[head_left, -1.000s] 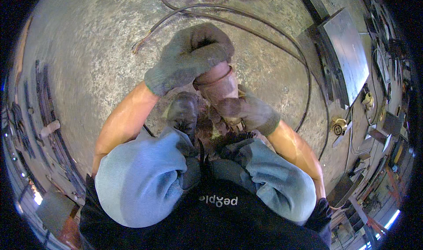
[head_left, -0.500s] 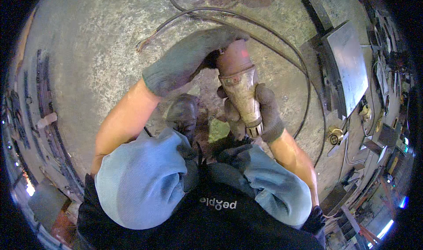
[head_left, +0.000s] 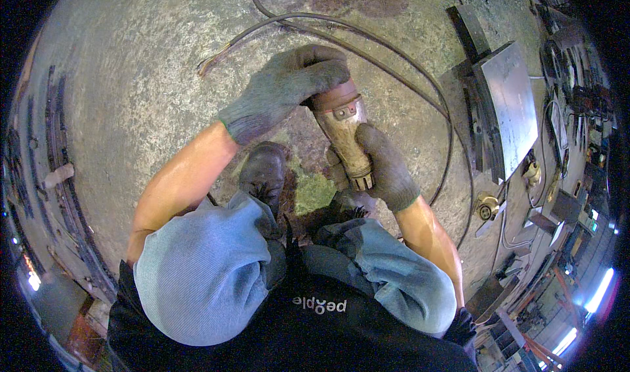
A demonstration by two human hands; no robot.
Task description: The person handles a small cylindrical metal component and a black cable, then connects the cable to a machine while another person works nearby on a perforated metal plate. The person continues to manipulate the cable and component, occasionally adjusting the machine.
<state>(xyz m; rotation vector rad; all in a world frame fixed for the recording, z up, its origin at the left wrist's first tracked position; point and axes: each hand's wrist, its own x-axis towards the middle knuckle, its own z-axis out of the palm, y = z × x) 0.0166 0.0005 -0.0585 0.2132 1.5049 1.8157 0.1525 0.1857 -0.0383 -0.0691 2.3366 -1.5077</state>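
Observation:
A worn industrial electrical plug (head_left: 346,130), with a dull red collar and a dirty whitish body, is held tilted above the floor between my knees. My left hand (head_left: 289,86), in a dark grey knit glove, curls its fingers over the red far end, hiding that end. Around the narrower near part of the body closes my right hand (head_left: 388,165), gloved alike, thumb lying along the side. The slotted cable-gland end points toward me. Beyond my hands a black cable (head_left: 400,54) curves over the floor, its stripped coloured wires (head_left: 211,62) lying at the far left.
Metal plates (head_left: 508,103) stand at the right. Two round brass-coloured plug fittings (head_left: 486,206) lie nearby among thin cables and scrap. Long dark metal bars (head_left: 62,155) line the left side. My boot (head_left: 262,175) rests on the stained concrete floor (head_left: 164,57).
The plug has shifted a little left in view. My left hand's fingers have moved from stretching across the collar's far side to bending over its end. My right hand keeps its hold.

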